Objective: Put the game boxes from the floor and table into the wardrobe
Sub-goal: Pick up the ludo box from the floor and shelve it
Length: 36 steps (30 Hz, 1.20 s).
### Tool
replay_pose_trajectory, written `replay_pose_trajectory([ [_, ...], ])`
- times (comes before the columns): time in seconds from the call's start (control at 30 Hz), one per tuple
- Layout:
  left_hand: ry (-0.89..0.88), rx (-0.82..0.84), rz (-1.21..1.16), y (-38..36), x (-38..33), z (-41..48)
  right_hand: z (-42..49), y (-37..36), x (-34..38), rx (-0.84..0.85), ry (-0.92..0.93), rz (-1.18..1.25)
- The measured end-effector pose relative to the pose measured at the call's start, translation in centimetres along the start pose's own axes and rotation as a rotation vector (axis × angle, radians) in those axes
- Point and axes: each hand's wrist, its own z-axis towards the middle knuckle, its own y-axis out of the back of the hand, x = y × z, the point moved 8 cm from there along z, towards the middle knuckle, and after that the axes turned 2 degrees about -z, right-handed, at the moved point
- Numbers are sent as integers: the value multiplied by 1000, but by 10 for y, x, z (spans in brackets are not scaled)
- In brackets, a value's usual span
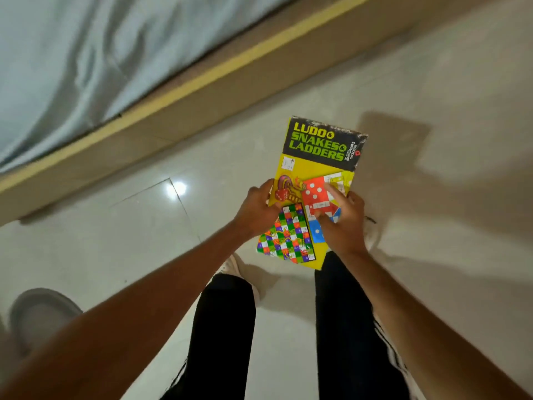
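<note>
Fingers (266,188) of the left hand (255,210) curl round the left edge of the Ludo and Snakes & Ladders box (318,157), and the right hand (343,226) grips the right edge, thumb laid across the red dice picture. Both hands are grasping it, neither is free. The box is off the floor, held in front of the body. Its long axis runs away from the person, black title end farthest out, hands on the near half. Both hands sit equally close.

Below lie the pale tiled floor (144,226), black trousers (225,327) and a light shoe (230,265). On the left, the wooden bed frame (202,93) and grey-blue sheet (72,53) run diagonally, and a grey rounded thing (40,313) sits lower left. No wardrobe is in view, so I judge a turn comes first, with the bed hemming in the left.
</note>
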Motion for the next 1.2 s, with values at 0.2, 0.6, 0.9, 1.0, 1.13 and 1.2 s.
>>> replay_pose_trajectory([
  [0.2, -87, 27, -79, 16, -171, -182, -96, 185, 112, 56, -7, 27],
  [0.6, -388, 78, -96, -12, -468, -357, -186, 515, 214, -96, 111, 112],
  [0.9, -598, -48, 24, -10, -619, -310, -98, 610, 250, -205, 152, 154],
  [1.0, -636, -85, 8, 8, -675, -277, -45, 638, 275, -199, 176, 164],
  [1.13, -637, -85, -8, 36, -763, -222, 36, 692, 323, -210, 217, 126],
  [1.2, -646, -70, -16, 46, -807, -202, 69, 721, 350, -237, 247, 118],
])
